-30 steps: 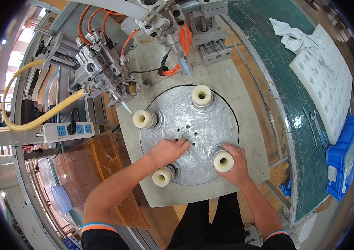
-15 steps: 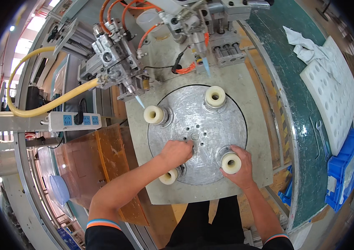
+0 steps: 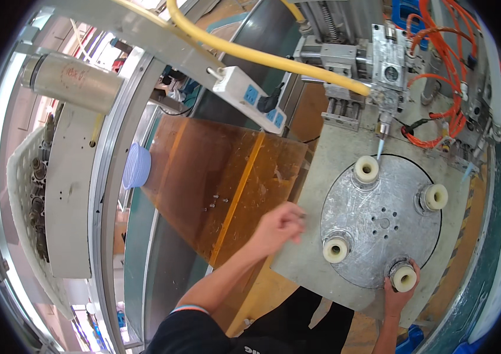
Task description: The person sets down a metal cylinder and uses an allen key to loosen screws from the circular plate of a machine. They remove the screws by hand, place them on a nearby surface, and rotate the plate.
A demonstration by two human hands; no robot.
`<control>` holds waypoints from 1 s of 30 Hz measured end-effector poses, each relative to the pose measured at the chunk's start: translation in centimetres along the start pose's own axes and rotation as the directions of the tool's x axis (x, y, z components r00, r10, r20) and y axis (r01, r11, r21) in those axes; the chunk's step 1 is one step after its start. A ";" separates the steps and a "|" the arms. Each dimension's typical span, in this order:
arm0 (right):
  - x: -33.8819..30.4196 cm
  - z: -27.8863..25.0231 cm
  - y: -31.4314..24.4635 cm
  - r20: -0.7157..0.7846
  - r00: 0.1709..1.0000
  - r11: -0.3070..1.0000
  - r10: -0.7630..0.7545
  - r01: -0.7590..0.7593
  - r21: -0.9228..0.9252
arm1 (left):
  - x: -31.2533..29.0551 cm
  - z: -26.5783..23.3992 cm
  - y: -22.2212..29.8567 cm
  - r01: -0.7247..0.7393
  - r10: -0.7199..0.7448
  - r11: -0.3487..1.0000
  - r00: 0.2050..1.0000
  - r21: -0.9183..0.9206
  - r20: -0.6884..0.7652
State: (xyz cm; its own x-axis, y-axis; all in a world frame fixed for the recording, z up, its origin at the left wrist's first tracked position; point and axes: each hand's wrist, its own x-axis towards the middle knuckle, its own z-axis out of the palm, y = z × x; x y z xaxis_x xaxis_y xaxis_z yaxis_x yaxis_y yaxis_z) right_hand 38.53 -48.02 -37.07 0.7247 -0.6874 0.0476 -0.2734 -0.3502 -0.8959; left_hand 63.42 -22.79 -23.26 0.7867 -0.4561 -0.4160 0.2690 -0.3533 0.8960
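Observation:
A round metal turntable carries several cream plastic collars on metal seats, each with a dark central hole. My right hand is wrapped around the near-right collar, thumb and fingers on opposite sides. My left hand hovers off the turntable's left side, fingers curled together; what they hold, if anything, is too small to make out. The near-left collar is closest to it. The far-left collar sits under a pale blue dispensing tip, and another collar stands at right.
Several small metal screws lie on an amber transparent sheet at left. A white power strip and a thick yellow hose run above it. Orange tubes hang at the far right. A lilac plastic bowl stands by the sheet.
The view has swung left. My left hand has lifted from the turntable's middle and moved left, out past its edge. My right hand stays on the near-right collar.

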 end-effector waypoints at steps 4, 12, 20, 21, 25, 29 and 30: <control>-0.1 -0.1 0.1 0.006 1.000 1.000 0.023 -0.023 0.011 | -3.6 -8.2 -2.3 0.032 -0.082 0.992 0.898 -0.122 -0.433; 0.1 -0.2 -0.2 0.016 0.999 0.997 0.029 -0.028 -0.068 | -2.6 -22.5 -9.5 0.220 0.234 0.880 0.571 0.422 -0.787; -0.1 -0.4 0.4 0.026 0.999 0.992 0.023 -0.019 -0.127 | -2.0 -26.2 -12.9 0.352 0.036 0.855 0.692 0.380 -0.721; -0.1 -0.4 0.4 0.024 0.999 0.991 0.026 -0.023 -0.129 | -1.9 -26.3 -13.0 0.316 0.071 0.853 0.717 0.415 -0.693; 0.0 -0.2 0.4 0.015 1.000 0.999 0.007 -0.006 -0.043 | -2.1 -26.9 -13.5 0.310 0.046 0.850 0.761 0.425 -0.647; -0.1 0.0 0.3 0.004 1.000 1.000 0.016 -0.016 -0.011 | -2.9 -28.0 -14.2 0.309 0.051 0.813 0.806 0.493 -0.590; -0.2 -0.1 0.2 -0.010 1.000 0.999 0.025 -0.026 -0.020 | -3.2 -28.2 -14.0 0.320 0.061 0.799 0.799 0.509 -0.598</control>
State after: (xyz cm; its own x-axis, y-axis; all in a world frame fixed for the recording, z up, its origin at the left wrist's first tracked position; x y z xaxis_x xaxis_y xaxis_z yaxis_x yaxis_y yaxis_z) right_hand 38.30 -48.04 -37.23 0.7113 -0.7023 0.0291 -0.3045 -0.3452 -0.8877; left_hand 72.81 6.69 -30.08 0.9774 0.1028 -0.1848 0.1841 -0.8437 0.5042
